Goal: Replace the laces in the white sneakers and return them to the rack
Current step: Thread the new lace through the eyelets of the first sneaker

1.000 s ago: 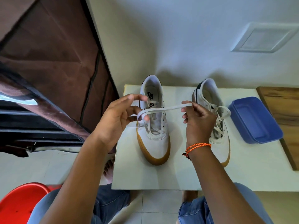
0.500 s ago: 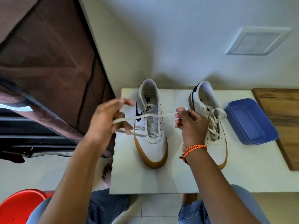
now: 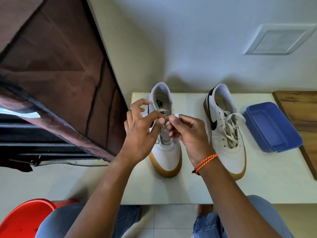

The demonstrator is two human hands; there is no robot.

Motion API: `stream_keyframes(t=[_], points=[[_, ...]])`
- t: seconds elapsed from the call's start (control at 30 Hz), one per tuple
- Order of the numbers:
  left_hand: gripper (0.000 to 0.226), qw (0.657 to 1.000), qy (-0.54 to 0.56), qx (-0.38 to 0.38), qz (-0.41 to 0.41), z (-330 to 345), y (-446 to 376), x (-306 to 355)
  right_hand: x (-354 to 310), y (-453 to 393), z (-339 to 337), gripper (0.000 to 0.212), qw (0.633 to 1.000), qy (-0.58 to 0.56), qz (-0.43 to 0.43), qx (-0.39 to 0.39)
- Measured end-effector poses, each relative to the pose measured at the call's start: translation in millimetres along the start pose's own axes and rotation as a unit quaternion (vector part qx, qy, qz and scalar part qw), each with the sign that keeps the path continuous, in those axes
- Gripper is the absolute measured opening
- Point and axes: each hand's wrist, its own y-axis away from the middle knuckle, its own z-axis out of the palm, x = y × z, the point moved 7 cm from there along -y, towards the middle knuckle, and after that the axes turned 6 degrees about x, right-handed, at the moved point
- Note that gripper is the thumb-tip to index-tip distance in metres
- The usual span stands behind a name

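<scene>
A second earlier I had the lace stretched wide between my hands above the left sneaker (image 3: 165,134); half a second on, the span had sagged lower; now I had brought both hands together over that sneaker's tongue, so I judged the stretching done and the threading or knotting begun; my left hand (image 3: 142,133) hovered over the sneaker's left side, fingers curled, thumb and forefinger pinching the lace (image 3: 167,121); my right hand (image 3: 187,131) met it from the sneaker's right, fingertips nipping the same lace; both wrists angled inward; the other sneaker (image 3: 224,133) stood right of the first on the tabletop (image 3: 267,179), loosely laced; the blue tub (image 3: 272,126) lay beyond it.
</scene>
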Motion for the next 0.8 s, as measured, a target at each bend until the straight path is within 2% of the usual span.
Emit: stream_keyframes(t=[0.07,0.17,0.3,0.43,0.5,0.57,0.67,0.73,0.8], points=[[0.034,0.999,0.023,-0.043,-0.024,3,1,-2,-1,0,0,0.022,1.000,0.005,-0.010,0.001],[0.016,0.993,0.059,-0.088,-0.058,6,0,-6,-1,0,-1,0.020,1.000,0.003,-0.008,-0.002],[0.025,0.989,0.091,-0.087,-0.074,-3,-8,-16,0,-4,-12,0.017,0.998,-0.019,0.001,0.060],[0.022,0.992,0.006,-0.077,-0.097,-17,-10,-36,7,-11,-38,0.016,0.986,-0.026,0.031,0.164],[0.018,0.988,-0.054,-0.090,-0.111,-22,-8,-41,12,-12,-45,0.017,0.981,-0.022,0.045,0.186],[0.016,0.984,-0.090,-0.095,-0.118,-22,-4,-43,13,-11,-42,0.017,0.984,-0.017,0.050,0.169],[0.026,0.996,-0.064,-0.029,-0.047,-25,-6,-27,6,-9,-24,0.014,0.996,-0.009,0.033,0.088],[0.028,0.998,0.054,-0.012,-0.009,-20,-7,-10,-1,-6,-11,0.013,1.000,0.006,0.012,0.017],[0.024,0.977,0.204,-0.062,-0.026,-4,-5,7,-7,-2,0,0.013,0.999,0.021,-0.011,-0.049]])
